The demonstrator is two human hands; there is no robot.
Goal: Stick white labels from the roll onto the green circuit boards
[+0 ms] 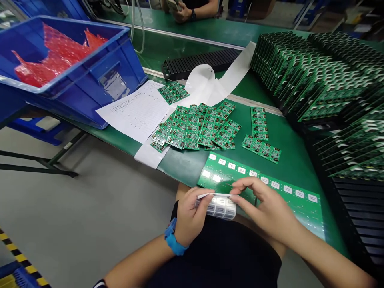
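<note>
My left hand, with a blue band at the wrist, pinches the left end of a strip of white printed labels, folded over at its top edge. My right hand is at the strip's right end, thumb and fingertips close together on its edge; whether a single label is between them is too small to tell. Just beyond both hands lies a large green circuit board panel. White labels run along its far edge, and two more sit in a second row at its left.
Small populated circuit boards lie piled mid-table, beside a printed sheet and white paper strip. Black racks of upright boards line the right. A blue bin holds red bubble wrap. Across the table, another person's hand holds a phone.
</note>
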